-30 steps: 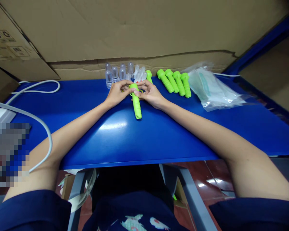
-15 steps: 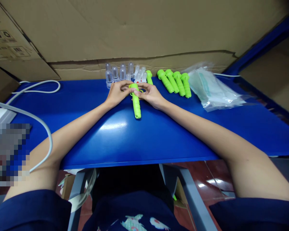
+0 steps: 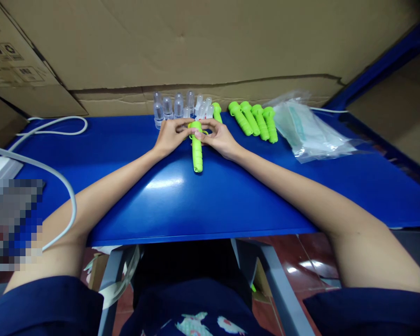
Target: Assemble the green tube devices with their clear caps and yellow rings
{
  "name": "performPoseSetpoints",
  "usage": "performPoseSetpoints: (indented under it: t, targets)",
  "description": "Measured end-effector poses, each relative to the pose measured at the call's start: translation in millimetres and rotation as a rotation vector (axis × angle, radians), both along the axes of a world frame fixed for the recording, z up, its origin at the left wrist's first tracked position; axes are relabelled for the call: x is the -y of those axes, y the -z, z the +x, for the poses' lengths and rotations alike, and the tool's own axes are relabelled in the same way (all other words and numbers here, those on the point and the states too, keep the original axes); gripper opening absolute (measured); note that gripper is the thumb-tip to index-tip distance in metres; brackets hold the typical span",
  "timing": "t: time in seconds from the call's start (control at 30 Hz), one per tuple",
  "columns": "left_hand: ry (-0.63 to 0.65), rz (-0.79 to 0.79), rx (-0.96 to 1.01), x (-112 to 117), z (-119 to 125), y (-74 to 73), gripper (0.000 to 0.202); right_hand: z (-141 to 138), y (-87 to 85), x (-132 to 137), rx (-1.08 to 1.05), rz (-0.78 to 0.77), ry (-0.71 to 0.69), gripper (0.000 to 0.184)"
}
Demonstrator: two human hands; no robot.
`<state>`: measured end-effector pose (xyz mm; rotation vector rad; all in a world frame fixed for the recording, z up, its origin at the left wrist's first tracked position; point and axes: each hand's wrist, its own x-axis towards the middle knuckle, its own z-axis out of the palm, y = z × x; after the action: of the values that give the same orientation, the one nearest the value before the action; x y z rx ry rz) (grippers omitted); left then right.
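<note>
L hand & R hand both pinching green tube at wide end, over blue table, narrow end twd wearer — step looks like fingerwork at wide end; next move prob. needs steady 2-hand grip.

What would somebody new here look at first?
Probably the bright lime-green piece held between the left hand and the right hand, against the blue table. Then four similar green pieces lying in a row to the right, and the clear domed pieces just beyond the hands.
</note>
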<state>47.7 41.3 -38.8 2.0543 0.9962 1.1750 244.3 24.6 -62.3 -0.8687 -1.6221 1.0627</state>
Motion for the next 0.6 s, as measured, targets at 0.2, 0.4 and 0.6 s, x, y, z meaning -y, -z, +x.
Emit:
performPoseSetpoints:
  t: [0.2, 0.4, 0.6]
  targets:
    - [-0.01, 0.044, -0.001, 0.6, -1.2, -0.4, 0.031, -1.0, 0.4, 0.0, -0.018, -0.016, 0.007, 0.077]
    - [0.01, 0.045, 0.036, -2.0, -1.5, 4.1, 0.035, -2.5, 0.6, -0.1, -0.007, -0.017, 0.014, 0.081]
    - [0.084, 0.037, 0.079, 0.6, 0.2, 1.9, 0.035, -4.5, -2.2, 2.9, -0.024, -0.024, 0.03, 0.08]
